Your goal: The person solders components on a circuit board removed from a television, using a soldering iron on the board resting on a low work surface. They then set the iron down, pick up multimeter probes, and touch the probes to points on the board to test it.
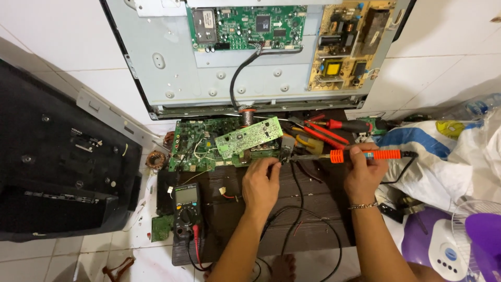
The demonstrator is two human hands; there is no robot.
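Observation:
My right hand (364,175) grips an orange-handled soldering iron (365,154), held level, its tip pointing left at a small grey part (286,148) on the dark board. My left hand (261,183) pinches something small beside that part; what it holds is too small to tell. Just left lie a large green circuit board (195,146) and a smaller light green board (248,137) resting tilted on it.
An opened flat screen chassis (172,57) with two boards leans on the tiled wall. A black back cover (57,167) lies left. A multimeter (187,209) with leads sits near my left arm. Red-handled pliers (326,133), a plastic bag (449,156) and a fan (469,240) lie right.

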